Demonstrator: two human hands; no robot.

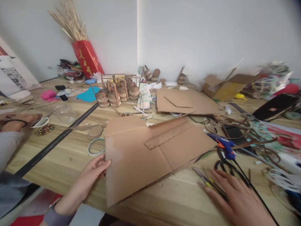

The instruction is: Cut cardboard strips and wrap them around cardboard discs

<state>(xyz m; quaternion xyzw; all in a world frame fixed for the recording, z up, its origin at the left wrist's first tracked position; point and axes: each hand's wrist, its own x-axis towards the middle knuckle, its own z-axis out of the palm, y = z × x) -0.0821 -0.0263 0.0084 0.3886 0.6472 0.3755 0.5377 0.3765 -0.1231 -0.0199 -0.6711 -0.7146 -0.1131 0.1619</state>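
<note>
My left hand (95, 172) pinches the left edge of a large brown cardboard sheet (134, 163), thumb on top. The sheet is creased and lies tilted across the table in front of me. A narrow cardboard strip (164, 135) rests on it. My right hand (232, 194), slightly blurred, is spread over a yellow and black utility knife (209, 182) on the tabletop. The knife lies between its thumb and forefinger, blade pointing up and left; whether the fingers touch it I cannot tell. Black looped handles (231, 169) lie just beyond that hand.
A blue glue gun (223, 146) with a black cord lies at the right, amid tangled strips. Behind are another cardboard piece (185, 100), small woven baskets (115, 94) and an open box (228, 88). Tape (96, 147) sits left of the sheet; another person's hand (21, 121) is far left.
</note>
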